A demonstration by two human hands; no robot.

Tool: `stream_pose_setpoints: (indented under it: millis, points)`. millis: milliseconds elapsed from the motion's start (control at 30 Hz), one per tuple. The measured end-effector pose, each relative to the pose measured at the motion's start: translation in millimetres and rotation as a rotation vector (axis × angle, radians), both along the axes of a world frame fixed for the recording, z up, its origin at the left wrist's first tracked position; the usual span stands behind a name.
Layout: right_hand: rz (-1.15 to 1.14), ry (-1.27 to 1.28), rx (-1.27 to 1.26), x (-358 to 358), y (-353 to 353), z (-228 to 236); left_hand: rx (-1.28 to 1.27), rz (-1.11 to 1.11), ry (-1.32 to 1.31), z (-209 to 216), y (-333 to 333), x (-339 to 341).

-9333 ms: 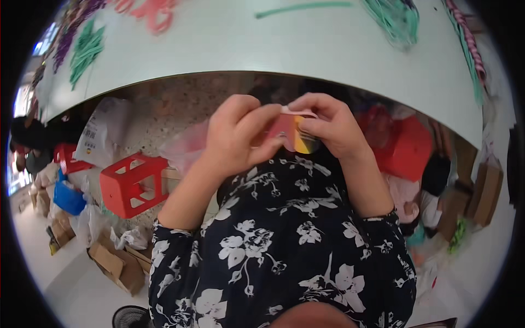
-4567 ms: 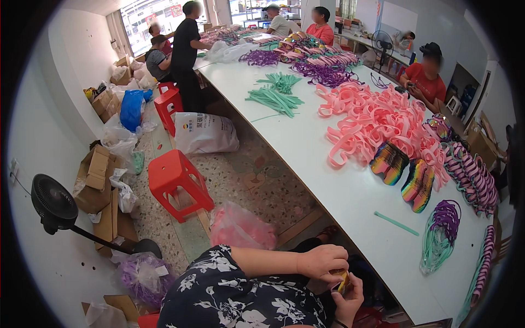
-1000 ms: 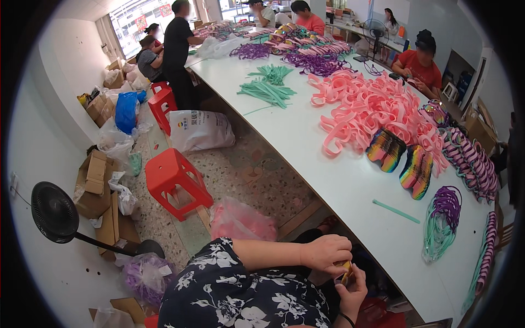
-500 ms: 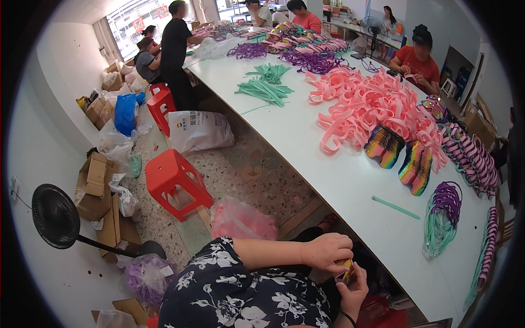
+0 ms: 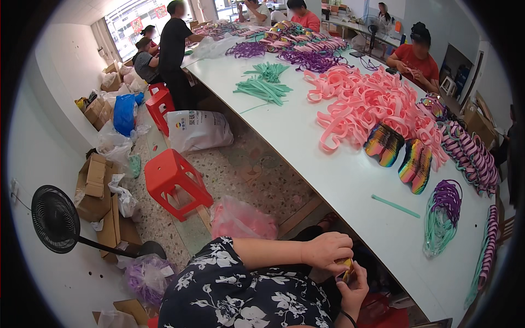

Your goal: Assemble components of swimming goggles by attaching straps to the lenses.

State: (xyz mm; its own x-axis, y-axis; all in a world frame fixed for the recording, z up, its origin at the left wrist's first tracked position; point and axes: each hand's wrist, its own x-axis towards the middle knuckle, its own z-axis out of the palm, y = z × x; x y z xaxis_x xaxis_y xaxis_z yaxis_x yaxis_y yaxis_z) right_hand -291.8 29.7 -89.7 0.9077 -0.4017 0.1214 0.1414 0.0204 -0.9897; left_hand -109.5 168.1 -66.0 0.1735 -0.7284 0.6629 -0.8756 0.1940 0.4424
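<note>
One small yellow piece point(image 5: 347, 264), pinched between left hand point(image 5: 330, 251) and right hand point(image 5: 353, 287). On counter point(image 5: 333, 177): pink straps point(image 5: 372, 104), heaped; rainbow-tinted lenses point(image 5: 414, 167), two stacks; green strip point(image 5: 395, 206).

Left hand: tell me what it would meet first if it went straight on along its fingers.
Most likely the small yellow piece at the left hand's own fingertips, then the right hand; fingers overlap there, so depth is hard to judge.
</note>
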Motion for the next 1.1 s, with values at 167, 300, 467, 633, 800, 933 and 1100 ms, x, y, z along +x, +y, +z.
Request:
stream_pose_setpoints:
  millis: [167, 300, 467, 633, 800, 933, 1100]
  points:
    - [0.009, -0.016, -0.039, 3.5, -1.2, -0.7, 0.019, 0.017, 0.001, 0.1, -0.4, 3.8]
    - [-0.016, 0.014, -0.110, 2.9, -7.4, -7.3, 0.091, 0.018, 0.015, 1.4, -6.2, 4.3]
    - [-0.019, -0.002, -0.118, 0.8, -0.7, 9.8, 0.152, 0.021, 0.105, 9.0, -4.2, 4.7]
    - [-0.099, -0.120, 0.103, 1.4, 12.7, -4.9, -0.095, 0.259, 0.276, -11.3, -11.8, -11.2]
    - [-0.242, -0.148, -0.004, 5.3, 14.5, -6.5, -0.073, 0.365, 0.776, -39.5, -29.9, -35.1]
    - [-0.272, -0.132, -0.073, 2.7, 10.4, -7.4, -0.028, 0.351, 0.975, -29.2, -35.1, -48.9]
    - [-0.295, -0.105, -0.185, -1.4, 7.3, -7.5, 0.043, 0.314, 1.085, -29.6, -29.9, -50.7]
